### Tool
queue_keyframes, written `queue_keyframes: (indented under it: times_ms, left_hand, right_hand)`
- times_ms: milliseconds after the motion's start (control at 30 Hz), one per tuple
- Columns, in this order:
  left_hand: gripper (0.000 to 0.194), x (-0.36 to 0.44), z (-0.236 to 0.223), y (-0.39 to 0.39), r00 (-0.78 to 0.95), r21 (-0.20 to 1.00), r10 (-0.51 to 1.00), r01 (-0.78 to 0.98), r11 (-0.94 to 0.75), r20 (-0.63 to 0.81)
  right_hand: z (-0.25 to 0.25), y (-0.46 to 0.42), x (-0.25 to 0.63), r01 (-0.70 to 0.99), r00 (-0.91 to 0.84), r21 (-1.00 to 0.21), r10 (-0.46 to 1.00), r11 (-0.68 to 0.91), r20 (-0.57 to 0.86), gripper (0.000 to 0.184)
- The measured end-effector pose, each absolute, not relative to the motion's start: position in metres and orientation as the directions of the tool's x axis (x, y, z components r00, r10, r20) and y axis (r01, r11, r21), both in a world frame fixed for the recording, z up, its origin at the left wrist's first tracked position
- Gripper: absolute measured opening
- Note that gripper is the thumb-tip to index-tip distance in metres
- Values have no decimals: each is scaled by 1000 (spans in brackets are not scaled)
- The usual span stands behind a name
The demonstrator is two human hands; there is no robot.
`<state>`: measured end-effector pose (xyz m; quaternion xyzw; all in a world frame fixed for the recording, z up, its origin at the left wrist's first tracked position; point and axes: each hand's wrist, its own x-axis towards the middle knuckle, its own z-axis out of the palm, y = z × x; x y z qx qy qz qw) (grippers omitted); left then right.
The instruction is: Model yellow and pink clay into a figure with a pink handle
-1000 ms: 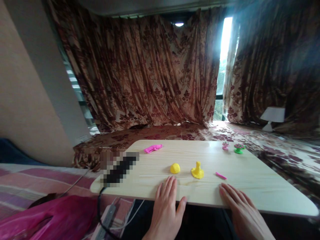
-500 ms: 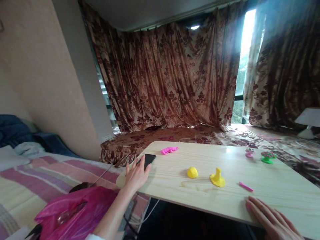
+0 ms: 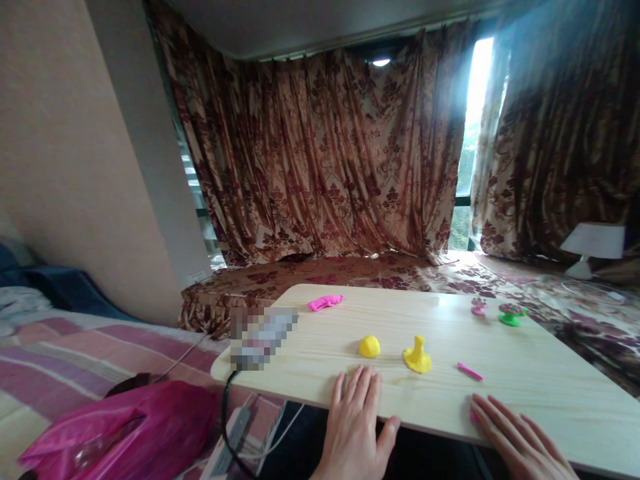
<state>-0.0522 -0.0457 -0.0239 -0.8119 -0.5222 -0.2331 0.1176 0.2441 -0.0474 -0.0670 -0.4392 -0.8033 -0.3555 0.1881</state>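
Note:
My left hand [image 3: 357, 417] lies flat at the table's front edge, fingers stretched out, holding nothing. Just beyond its fingertips sits a yellow clay dome [image 3: 370, 346]. To the right of the dome stands a yellow clay piece [image 3: 418, 355] with a flat base and an upright stem. My right hand [image 3: 515, 433] rests on the front edge too, fingers straight, with a bit of pink showing by its index finger. A slim pink stick [image 3: 470, 371], perhaps a modelling tool, lies just beyond it. The phone [image 3: 270, 337] at the left is blurred out by pixels.
On the pale wooden table [image 3: 320, 367] a pink clay packet [image 3: 325, 303] lies far left. A pink dotted figure [image 3: 479, 306] and a green dotted one [image 3: 511, 314] stand far right. A black cable [image 3: 226, 407] hangs over the left edge near a pink plastic bag [image 3: 150, 433].
My left hand has left the phone and moved right to the front edge. The view has turned slightly right. My right hand stays on the table, and the clay pieces have not moved.

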Motion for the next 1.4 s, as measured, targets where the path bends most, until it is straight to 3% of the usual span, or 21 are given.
queue_keyframes:
  times_ms: [200, 400, 500, 600, 733, 833, 1033, 1300, 1400]
  left_hand:
    - [51, -52, -31, -37, 361, -1, 807, 913, -408, 467]
    - [52, -54, -37, -33, 394, -41, 783, 902, -429, 481]
    - [51, -54, -36, -33, 380, -1, 792, 902, -433, 477]
    - [46, -48, -29, -36, 363, 77, 795, 889, -452, 486]
    - [33, -36, -5, -47, 393, 168, 717, 801, -574, 576]
    - [25, -28, 17, -59, 388, 228, 625, 697, -680, 678]
    - [23, -22, 39, -80, 259, 441, 635, 533, -722, 728]
    - [7, -23, 47, -80, 246, 704, 774, 323, -633, 583]
    - [7, -21, 47, -81, 235, 749, 806, 300, -591, 543]
  right_hand:
    - [-57, -47, 213, 904, -428, 214, 763, 371, 484, 81]
    - [-42, -53, 208, 888, -436, 66, 786, 455, 438, 78]
    - [-38, -60, 214, 866, -413, -52, 770, 497, 485, 54]
    - [-32, -61, 213, 824, -297, -274, 790, 496, 536, 27]
    - [-15, -63, 196, 727, -215, -446, 790, 523, 575, 13]
    - [6, -72, 179, 574, -188, -550, 752, 606, 632, 12]
    - [39, -85, 159, 440, -292, -510, 655, 739, 697, 24]
    - [49, -89, 152, 430, -376, -455, 613, 780, 695, 28]
    - [48, -88, 149, 428, -361, -468, 621, 773, 696, 25]
